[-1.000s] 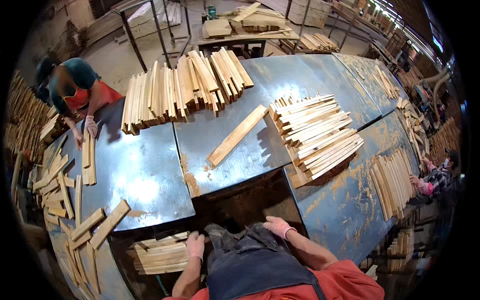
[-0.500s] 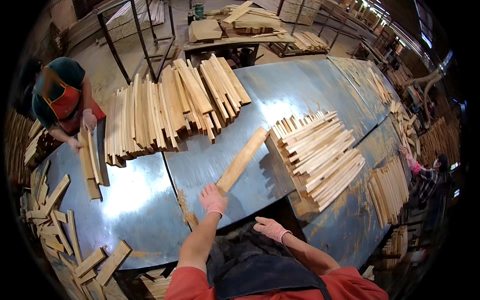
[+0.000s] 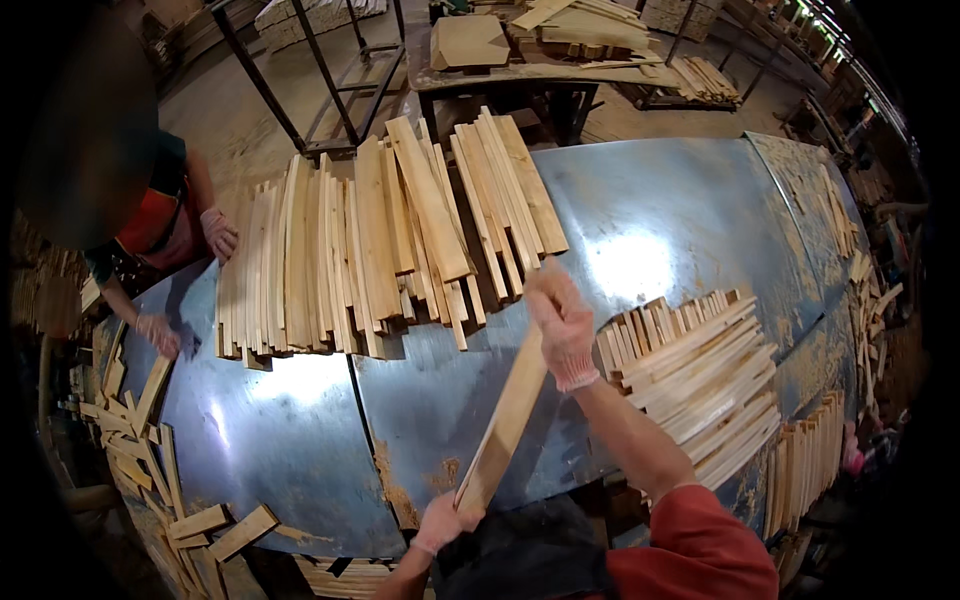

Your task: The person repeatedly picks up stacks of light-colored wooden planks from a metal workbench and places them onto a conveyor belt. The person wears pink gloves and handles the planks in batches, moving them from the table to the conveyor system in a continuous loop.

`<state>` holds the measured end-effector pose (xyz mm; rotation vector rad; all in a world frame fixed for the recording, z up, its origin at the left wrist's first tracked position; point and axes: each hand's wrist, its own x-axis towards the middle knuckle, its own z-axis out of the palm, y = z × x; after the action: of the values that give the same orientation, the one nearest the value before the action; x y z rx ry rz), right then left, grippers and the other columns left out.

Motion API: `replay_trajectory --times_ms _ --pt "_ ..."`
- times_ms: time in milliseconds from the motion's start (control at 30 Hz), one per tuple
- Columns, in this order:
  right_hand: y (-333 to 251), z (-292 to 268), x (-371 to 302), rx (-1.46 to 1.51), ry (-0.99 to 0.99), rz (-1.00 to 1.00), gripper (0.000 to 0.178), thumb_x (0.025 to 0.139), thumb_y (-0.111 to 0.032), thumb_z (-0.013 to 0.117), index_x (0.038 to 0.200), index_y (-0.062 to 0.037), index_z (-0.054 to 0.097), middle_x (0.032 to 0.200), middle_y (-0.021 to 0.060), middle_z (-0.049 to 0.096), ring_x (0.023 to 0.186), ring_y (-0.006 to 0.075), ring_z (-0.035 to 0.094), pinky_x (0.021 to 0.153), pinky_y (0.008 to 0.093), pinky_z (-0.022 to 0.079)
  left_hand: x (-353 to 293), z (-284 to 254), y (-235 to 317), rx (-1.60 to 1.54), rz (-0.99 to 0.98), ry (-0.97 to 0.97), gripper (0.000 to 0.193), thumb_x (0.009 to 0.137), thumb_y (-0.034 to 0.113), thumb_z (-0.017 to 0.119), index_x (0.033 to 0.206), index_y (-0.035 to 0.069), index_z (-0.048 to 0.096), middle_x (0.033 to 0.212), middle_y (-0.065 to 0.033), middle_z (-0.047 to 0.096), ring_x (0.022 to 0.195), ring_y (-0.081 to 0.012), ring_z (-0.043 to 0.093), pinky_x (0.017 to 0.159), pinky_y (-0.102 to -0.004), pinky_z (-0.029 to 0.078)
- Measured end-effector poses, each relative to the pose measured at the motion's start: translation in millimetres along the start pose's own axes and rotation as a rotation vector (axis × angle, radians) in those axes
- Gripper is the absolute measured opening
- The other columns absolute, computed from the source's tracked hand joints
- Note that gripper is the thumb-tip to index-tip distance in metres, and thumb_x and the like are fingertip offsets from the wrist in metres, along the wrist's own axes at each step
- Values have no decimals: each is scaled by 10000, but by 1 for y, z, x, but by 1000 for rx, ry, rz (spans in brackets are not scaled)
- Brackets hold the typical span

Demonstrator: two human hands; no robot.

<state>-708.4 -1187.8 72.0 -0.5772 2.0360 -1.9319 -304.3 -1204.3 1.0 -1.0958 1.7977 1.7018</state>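
Note:
A wooden board (image 3: 508, 420) slants across the metal-topped table in front of me, one long edge tipped up. My left hand (image 3: 447, 522), in a pale pink glove, is closed on its near end. At its far end my right hand (image 3: 562, 325), gloved alike, is closed with the fingers curled round the wood. Just beyond that hand lies a wide row of boards (image 3: 375, 235) side by side. To the right of my right forearm sits a stack of narrower strips (image 3: 700, 370).
Across the table at the left, a co-worker's gloved hands (image 3: 218, 235) rest by the row and near scattered short offcuts (image 3: 150, 440). More strips (image 3: 805, 455) lie at the right. Behind the table stand a metal frame (image 3: 330, 90) and a wood-laden bench (image 3: 540, 75). Sawdust (image 3: 395, 490) marks a table seam.
My right hand has moved up and forward onto the board's far end, and the board has come nearer and tilted. The co-worker's hands have let go of their boards and moved apart.

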Motion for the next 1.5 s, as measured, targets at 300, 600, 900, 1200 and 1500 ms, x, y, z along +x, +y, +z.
replay_trajectory --times_ms 300,600,900,1200,1500 --pt "129 135 143 -918 -338 126 861 959 -383 706 1659 -23 358 1628 258 487 1461 379 523 1193 468 434 -22 -8 50 -621 -77 504 368 870 161 800 1178 -21 714 955 -43 771 893 -145 716 810 -322 585" --pt "111 156 158 -1152 -493 229 885 900 -364 790 1624 -60 381 1367 210 615 1272 358 623 1080 478 484 114 -135 147 -444 -11 891 343 954 123 664 1262 -28 682 1038 -82 717 905 -162 670 788 -355 553" --pt "127 178 146 -849 -472 382 982 880 -386 795 1675 -52 324 1302 288 701 1170 398 723 1007 476 584 266 -211 193 635 -3 972 677 918 296 707 1518 48 513 1397 -253 616 1272 -436 619 1088 -500 512" --pt "140 179 136 -145 -438 496 915 851 -276 888 1586 47 447 1491 248 612 1334 354 629 1150 408 481 263 -241 203 667 13 814 1111 822 439 880 1670 -17 326 1523 -267 563 1369 -386 608 1131 -456 517" --pt "168 228 123 7 -593 446 786 816 -272 892 1455 37 555 1318 259 700 1202 380 690 1031 436 548 258 -269 178 -283 248 572 586 847 31 772 1419 9 648 1111 -72 768 965 -175 721 891 -327 595"
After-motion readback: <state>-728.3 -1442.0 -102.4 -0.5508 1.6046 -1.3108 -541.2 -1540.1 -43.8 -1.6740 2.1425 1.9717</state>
